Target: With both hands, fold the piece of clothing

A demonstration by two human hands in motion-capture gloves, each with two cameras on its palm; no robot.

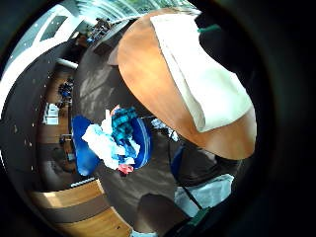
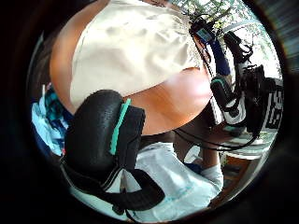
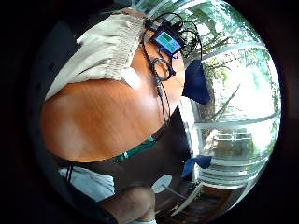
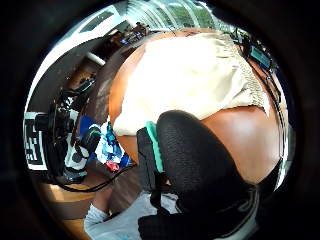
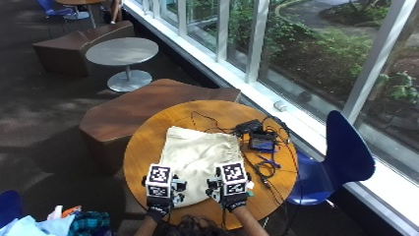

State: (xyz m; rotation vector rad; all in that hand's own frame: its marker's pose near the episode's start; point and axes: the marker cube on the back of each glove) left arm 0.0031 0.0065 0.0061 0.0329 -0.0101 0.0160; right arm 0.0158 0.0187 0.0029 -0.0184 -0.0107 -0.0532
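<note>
Here both gloved hands sit at the near rim of the round wooden table (image 5: 140, 142), side by side and a little apart. The left hand (image 5: 159, 196) is over the near left corner of the cream garment (image 5: 196, 160); the right hand (image 5: 230, 192) is just beside the garment's near right edge. From above, the backs of both hands are covered, so whether the fingers are spread, flat or pinching the cloth cannot be told. In the left thumb side palm view a black gloved thumb (image 2: 100, 135) curves in front of the table edge with the pale cloth beyond it, and no cloth shows between thumb and fingers. In the right thumb side palm view the thumb (image 4: 200, 165) likewise arches over bare wood just short of the garment's hem.

The garment lies flat on the tabletop, stretching from the near edge towards the middle, its gathered waistband (image 3: 122, 46) at the far right end.

Just beyond the waistband, on the right part of the table, lies a small device with a lit screen (image 5: 263, 143) among black cables (image 5: 265, 169). A blue chair (image 5: 344, 152) stands at the table's right, by the window. On the floor at the person's left, a heap of coloured clothes (image 1: 116, 140) rests on another blue seat.
</note>
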